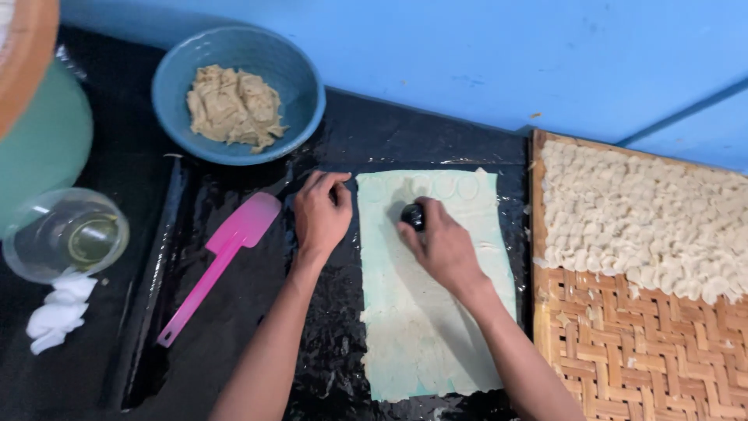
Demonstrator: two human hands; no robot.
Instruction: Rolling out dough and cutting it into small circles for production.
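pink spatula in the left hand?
No: the pink spatula lies on the black sheet beside the left hand, untouched.

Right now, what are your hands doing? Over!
Right hand presses small dark cutter into dough sheet. Left hand rests at sheet's edge. Pink spatula lies apart, nothing blocking.

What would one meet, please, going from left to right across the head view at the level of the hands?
Glass bowl → pink spatula → left hand → dough sheet with the right hand pressing a small dark cutter on it → woven tray of cut pieces.
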